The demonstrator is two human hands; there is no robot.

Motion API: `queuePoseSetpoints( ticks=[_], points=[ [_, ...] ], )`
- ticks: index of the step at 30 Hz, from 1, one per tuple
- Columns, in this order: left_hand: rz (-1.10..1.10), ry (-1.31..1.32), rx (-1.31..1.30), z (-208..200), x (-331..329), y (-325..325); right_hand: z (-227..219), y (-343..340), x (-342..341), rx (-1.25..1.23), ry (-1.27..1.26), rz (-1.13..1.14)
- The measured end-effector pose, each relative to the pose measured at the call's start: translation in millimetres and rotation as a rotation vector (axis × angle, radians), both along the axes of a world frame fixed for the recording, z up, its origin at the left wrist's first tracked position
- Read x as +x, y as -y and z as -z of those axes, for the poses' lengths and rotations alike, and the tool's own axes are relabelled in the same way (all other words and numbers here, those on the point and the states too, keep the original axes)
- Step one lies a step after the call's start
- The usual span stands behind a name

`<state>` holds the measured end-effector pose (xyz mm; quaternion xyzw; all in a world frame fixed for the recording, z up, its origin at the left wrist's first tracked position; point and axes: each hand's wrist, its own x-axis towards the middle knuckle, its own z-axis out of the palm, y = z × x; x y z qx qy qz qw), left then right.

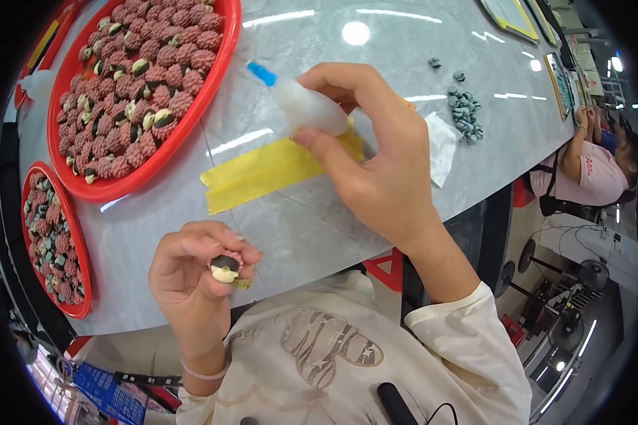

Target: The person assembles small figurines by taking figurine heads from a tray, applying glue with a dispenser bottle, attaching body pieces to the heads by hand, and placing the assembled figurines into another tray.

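Between the fingertips and thumb of my left hand (184, 276), close to the table's near edge, is a small ridged pink piece (225, 269) with a black and cream part facing up. My right hand (383, 159) is closed around a translucent white squeeze bottle (306, 106). The bottle is tilted, its blue tip (262, 74) pointing to the far left, away from the pink piece. Under the bottle and right hand, a wide strip of yellow tape (269, 176) lies on the grey table (290, 234).
A large red tray (232, 42) full of pink pieces stands at the far left. Nearer is a smaller red tray (84, 273) of mixed pieces. Small dark pieces (465, 113) lie right of a white tissue (443, 145). Another person (595, 173) sits at the far right.
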<state>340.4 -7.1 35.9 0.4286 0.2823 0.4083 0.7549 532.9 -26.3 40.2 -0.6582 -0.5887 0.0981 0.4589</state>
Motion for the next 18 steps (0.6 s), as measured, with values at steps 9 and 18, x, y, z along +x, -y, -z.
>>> queuePoseSetpoints(
  ticks=[9, 18],
  points=[
    [-0.014, -0.063, -0.007, -5, 3, 2, -18, 5, 16, -0.117, 0.041, -0.024],
    [-0.005, -0.115, 0.003, -4, -1, 3, -2, 58, 103, -0.310, 0.419, 0.305]
  ],
)
